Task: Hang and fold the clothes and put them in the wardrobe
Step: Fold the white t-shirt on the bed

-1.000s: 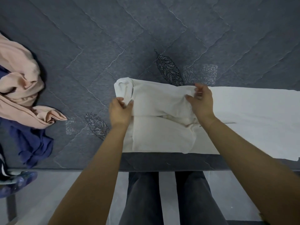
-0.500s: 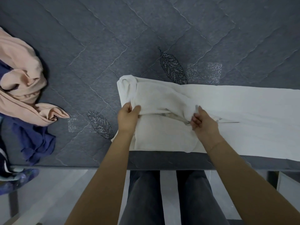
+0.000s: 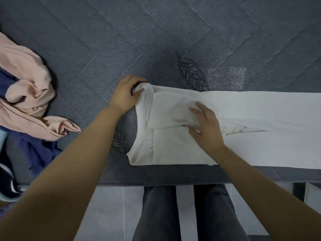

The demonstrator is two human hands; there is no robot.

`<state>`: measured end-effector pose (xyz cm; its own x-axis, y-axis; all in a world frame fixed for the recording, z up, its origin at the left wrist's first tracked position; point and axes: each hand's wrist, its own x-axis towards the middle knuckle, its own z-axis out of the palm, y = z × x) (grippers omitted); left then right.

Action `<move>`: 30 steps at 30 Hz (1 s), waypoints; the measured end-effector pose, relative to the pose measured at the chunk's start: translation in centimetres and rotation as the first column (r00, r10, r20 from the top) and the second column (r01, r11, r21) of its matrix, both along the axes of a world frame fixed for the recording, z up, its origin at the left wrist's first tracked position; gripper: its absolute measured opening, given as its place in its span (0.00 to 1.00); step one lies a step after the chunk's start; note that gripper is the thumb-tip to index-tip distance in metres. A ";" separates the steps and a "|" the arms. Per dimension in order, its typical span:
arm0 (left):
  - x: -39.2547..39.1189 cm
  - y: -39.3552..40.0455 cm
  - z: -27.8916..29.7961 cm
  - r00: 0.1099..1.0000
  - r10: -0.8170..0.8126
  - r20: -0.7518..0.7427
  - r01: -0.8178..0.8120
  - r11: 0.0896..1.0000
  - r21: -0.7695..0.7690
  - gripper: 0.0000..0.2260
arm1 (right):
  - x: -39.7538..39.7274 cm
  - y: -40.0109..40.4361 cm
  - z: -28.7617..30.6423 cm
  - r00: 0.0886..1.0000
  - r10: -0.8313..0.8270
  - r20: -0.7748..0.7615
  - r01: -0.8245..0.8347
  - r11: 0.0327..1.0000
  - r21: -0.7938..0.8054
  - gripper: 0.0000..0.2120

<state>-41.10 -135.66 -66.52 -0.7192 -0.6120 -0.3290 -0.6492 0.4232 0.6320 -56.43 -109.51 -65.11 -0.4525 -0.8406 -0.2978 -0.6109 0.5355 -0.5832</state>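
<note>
White garment: a long white cloth garment lies flat along the near edge of the bed and runs off the right side of the view; its left end is folded over itself, with a loose upper flap lying on the lower layer; a dark slit shows near its middle, just right of the right hand.

Left hand: the left hand is at the far left corner of the white garment; its fingers curl round the bunched corner, so this grip pinches the cloth; the forearm reaches in from the lower left.

Right hand: the right hand lies on the folded part of the white garment; the fingers are spread and fairly straight, the thumb at the edge of the upper flap; whether the thumb tucks under the flap I cannot tell; a thin bracelet sits on the wrist.

Bed: a grey quilted mattress with stitched wavy lines and 2 dark leaf motifs carries everything.

Other clothes: a crumpled peach-pink cloth lies at the left edge of the bed, on top of a dark blue cloth; both are well apart from the white garment.

Person: 2 legs in dark grey trousers stand against the bed edge, on a pale tiled floor.
</note>
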 end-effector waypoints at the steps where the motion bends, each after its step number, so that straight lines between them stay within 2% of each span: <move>1: -0.2 -0.5 -0.1 0.998 -0.064 -0.014 0.064 0.997 0.037 0.14 | 0.0 -0.6 -0.6 0.999 0.042 -0.015 -0.041 0.998 0.042 0.26; 3: -0.3 -1.4 -0.2 0.989 -0.148 -0.018 0.149 0.984 0.101 0.13 | 0.1 -1.5 -1.6 0.997 0.078 -0.011 -0.077 0.990 0.121 0.29; 6: 0.0 -2.4 -0.2 0.975 -0.221 -0.034 0.223 0.973 0.065 0.07 | 0.4 -1.4 -2.7 0.994 0.107 -0.037 -0.098 0.977 0.188 0.32; 8: 0.4 -3.3 -0.5 0.988 -0.145 -0.058 0.150 0.986 0.074 0.08 | 0.6 -0.8 -3.2 0.987 0.150 -0.063 -0.133 0.966 0.222 0.33; 10: 0.7 -4.3 -0.9 0.999 -0.036 -0.036 0.041 0.985 0.167 0.10 | 0.3 -0.4 -3.5 0.982 0.179 -0.064 -0.159 0.958 0.240 0.33; 13: 0.9 -4.8 -1.6 1.000 -0.003 0.014 0.000 0.979 0.202 0.09 | -0.2 -0.3 -3.4 0.980 0.198 -0.034 -0.182 0.945 0.272 0.35; 15: 1.1 -4.4 -1.7 0.997 -0.077 0.029 0.073 0.993 0.097 0.08 | -0.2 -0.5 -3.1 0.980 0.200 -0.013 -0.189 0.941 0.280 0.35; 17: 1.5 -3.7 -1.3 0.970 -0.228 0.089 0.234 0.971 -0.058 0.08 | -0.1 -0.7 -2.6 0.983 0.185 0.009 -0.180 0.944 0.278 0.35; 20: 2.4 -2.2 0.1 0.944 -0.282 0.171 0.317 0.918 -0.237 0.18 | 0.1 -1.3 -1.5 0.995 0.056 0.084 -0.071 0.979 0.190 0.29; 22: 3.3 0.3 1.2 0.979 -0.164 0.122 0.192 0.943 -0.273 0.24 | 0.4 -1.6 -0.5 0.985 -0.106 0.139 0.091 0.990 0.107 0.22; 23: 3.5 1.7 1.7 0.995 -0.048 0.083 0.064 0.976 -0.208 0.23 | 0.6 -1.6 0.0 0.978 -0.160 0.132 0.150 0.985 0.081 0.19; 24: 3.7 3.3 2.0 0.992 0.099 0.074 -0.094 0.993 -0.077 0.19 | 1.1 -1.5 0.5 0.973 -0.202 0.115 0.197 0.979 0.053 0.17; 25: 3.6 4.7 2.2 0.964 0.236 0.124 -0.247 0.966 0.080 0.16 | 1.6 -1.4 0.9 0.960 -0.256 0.114 0.255 0.967 0.028 0.15; 27: 3.3 7.2 2.1 0.870 0.383 0.310 -0.474 0.822 0.316 0.18 | 3.0 -1.1 1.5 0.861 -0.470 0.194 0.468 0.882 0.057 0.10; 28: 3.2 8.4 1.8 0.839 0.402 0.367 -0.530 0.760 0.377 0.20 | 3.6 -1.1 1.5 0.738 -0.621 0.263 0.609 0.781 0.135 0.08; 29: 3.0 9.4 1.5 0.818 0.430 0.382 -0.567 0.714 0.410 0.21 | 4.0 -1.1 1.3 0.548 -0.765 0.339 0.732 0.635 0.248 0.05; 30: 2.7 10.1 1.3 0.797 0.478 0.369 -0.602 0.677 0.423 0.20 | 4.3 -1.2 1.1 0.307 -0.863 0.402 0.800 0.463 0.382 0.04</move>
